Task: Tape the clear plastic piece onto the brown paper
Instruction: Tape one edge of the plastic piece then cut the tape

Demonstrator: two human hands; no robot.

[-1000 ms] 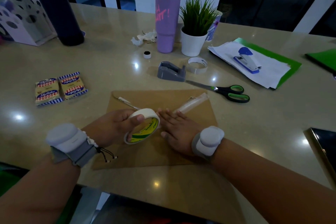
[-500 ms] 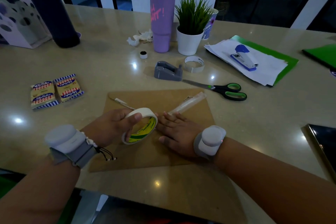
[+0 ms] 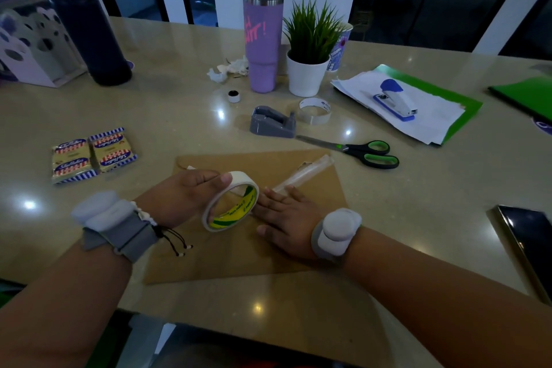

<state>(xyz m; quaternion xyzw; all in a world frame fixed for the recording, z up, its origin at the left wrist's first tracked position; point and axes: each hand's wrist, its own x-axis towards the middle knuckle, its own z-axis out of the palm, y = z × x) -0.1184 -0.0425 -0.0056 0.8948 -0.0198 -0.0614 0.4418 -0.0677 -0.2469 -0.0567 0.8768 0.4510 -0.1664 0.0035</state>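
A brown paper sheet (image 3: 263,257) lies flat on the table in front of me. The clear plastic piece (image 3: 304,174), a long narrow strip, lies slanted across the paper's far right part. My left hand (image 3: 185,194) holds a white tape roll (image 3: 230,202) with a green and yellow core upright over the paper's middle. My right hand (image 3: 286,219) rests palm down on the paper, fingers spread, fingertips over the near end of the plastic piece and touching the roll. A small pale scrap (image 3: 189,168) shows just beyond my left hand.
Green-handled scissors (image 3: 358,152), a grey tape dispenser (image 3: 273,122) and a clear tape ring (image 3: 315,110) lie beyond the paper. Snack packs (image 3: 92,154) sit left. A purple tumbler (image 3: 263,39), potted plant (image 3: 309,69), stapler (image 3: 394,100) on papers, and a dark tablet (image 3: 528,242) ring the area.
The view has shifted a little. My hands, the tape roll and the plastic piece keep almost the same positions on the paper.
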